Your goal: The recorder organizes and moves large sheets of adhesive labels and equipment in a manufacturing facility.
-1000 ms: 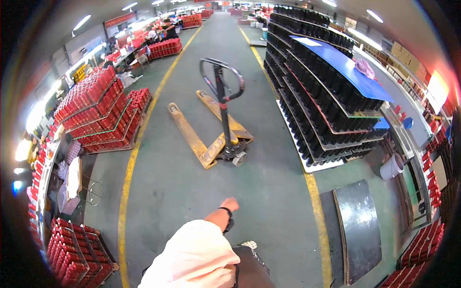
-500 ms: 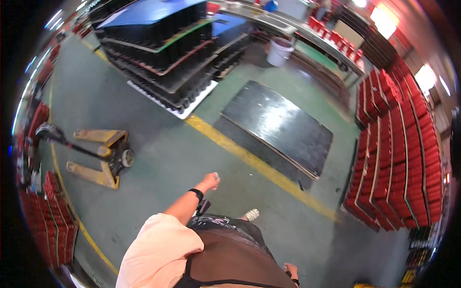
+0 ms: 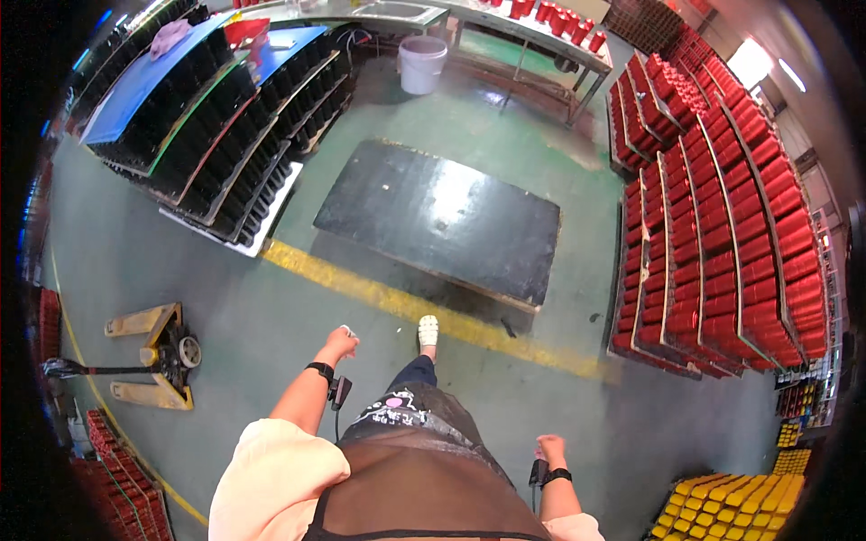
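My left hand (image 3: 340, 343) hangs out ahead of my body above the floor, its fingers curled closed. A small whitish spot shows at its fingertips; what it is, I cannot make out. Lower right, my right hand (image 3: 550, 448) is also closed beside my hip, and the inside of its grip is hidden. Neither hand touches the things around. Straight ahead of my feet lies a low platform with a dark flat top (image 3: 433, 216). A white clog (image 3: 428, 332) on my foot is close to the yellow floor line (image 3: 361, 296).
On the left stand stacked layers of black containers (image 3: 216, 180) and a yellow pallet jack (image 3: 149, 361). Tall layered stacks of red cylindrical containers (image 3: 722, 243) rise at right. Yellow containers (image 3: 731, 505) sit lower right. A white bucket (image 3: 422, 68) stands near a metal table (image 3: 532, 41).
The view has turned and shifted right, so the stacks and platform sit further left. My right hand has come fully into view, and a foot has stepped forward toward the yellow line.
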Tool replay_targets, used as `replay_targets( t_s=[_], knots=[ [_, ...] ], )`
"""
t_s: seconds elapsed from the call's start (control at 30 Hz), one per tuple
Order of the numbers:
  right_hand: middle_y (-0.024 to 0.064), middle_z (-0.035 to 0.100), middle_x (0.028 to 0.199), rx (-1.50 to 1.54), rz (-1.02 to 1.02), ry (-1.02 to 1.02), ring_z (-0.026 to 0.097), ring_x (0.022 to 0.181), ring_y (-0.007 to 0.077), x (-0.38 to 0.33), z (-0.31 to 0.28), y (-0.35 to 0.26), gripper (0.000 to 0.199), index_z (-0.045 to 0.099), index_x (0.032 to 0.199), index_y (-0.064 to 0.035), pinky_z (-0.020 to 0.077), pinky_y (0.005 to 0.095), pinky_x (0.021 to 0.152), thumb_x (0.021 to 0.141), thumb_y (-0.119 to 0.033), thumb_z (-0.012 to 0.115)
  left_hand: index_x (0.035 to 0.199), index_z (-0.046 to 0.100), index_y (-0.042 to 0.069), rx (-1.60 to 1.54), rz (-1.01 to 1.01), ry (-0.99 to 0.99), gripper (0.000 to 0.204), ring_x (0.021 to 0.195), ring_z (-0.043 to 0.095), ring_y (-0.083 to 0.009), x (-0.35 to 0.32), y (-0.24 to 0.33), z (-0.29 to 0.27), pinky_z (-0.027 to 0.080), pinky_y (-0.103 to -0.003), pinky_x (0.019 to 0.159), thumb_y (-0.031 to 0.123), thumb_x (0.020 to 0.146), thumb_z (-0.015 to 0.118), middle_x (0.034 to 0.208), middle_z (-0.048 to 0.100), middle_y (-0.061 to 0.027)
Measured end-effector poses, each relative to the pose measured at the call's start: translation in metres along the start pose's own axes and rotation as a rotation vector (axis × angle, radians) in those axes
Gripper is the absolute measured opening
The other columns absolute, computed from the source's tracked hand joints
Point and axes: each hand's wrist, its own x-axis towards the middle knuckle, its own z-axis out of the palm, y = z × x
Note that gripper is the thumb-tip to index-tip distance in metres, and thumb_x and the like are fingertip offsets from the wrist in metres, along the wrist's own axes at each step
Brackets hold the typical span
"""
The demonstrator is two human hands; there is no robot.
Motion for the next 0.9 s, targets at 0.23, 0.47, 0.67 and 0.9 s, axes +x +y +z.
replay_targets(
  t_s=[0.23,0.47,0.67,0.9],
  knots=[
    [0.0082,0.061,0.064,-0.321,-0.176,0.024,0.061,0.051,0.0211,0.140,-0.011,-0.116,0.010,0.064,0.082,0.0007,0.0521,0.0327,0.048,0.074,-0.006,0.066,0.089,0.058,0.003,-0.113,-0.006,0.089,0.018,0.052,0.063,-0.0203,0.135,0.111,0.023,0.049,-0.033,0.045,0.016,0.077,0.060,0.064,0.065,-0.0105],
    [0.0097,0.059,0.058,-0.185,-0.118,0.049,0.060,0.048,0.0215,0.233,-0.039,-0.236,0.014,0.062,0.064,0.0005,0.0504,0.0350,0.047,0.072,-0.011,0.063,0.093,0.060,0.003,0.037,0.046,0.165,0.026,0.091,0.063,-0.0328,0.243,0.240,0.058,0.049,-0.040,0.081,0.019,0.072,0.062,0.093,0.066,-0.0168],
    [0.0178,0.066,0.071,-0.789,-0.297,-0.017,0.066,0.072,0.0321,0.316,-0.029,-0.299,0.027,0.068,0.071,-0.0022,0.0527,0.0395,0.073,0.070,-0.029,0.065,0.095,0.061,0.004,0.062,0.072,0.231,0.029,0.095,0.061,-0.0343,0.295,0.305,0.083,0.048,-0.040,0.083,0.021,0.071,0.062,0.097,0.064,-0.0181],
    [0.0264,0.063,0.089,-0.885,-0.419,0.003,0.058,0.093,0.0408,0.449,0.011,-0.370,0.035,0.068,0.086,-0.0003,0.0451,0.0435,0.087,0.071,-0.030,0.061,0.101,0.058,-0.001,0.144,-0.065,0.303,0.039,0.099,0.058,-0.0380,0.385,0.288,0.121,0.047,-0.042,0.084,0.026,0.074,0.063,0.102,0.062,-0.0240]
  ],
)
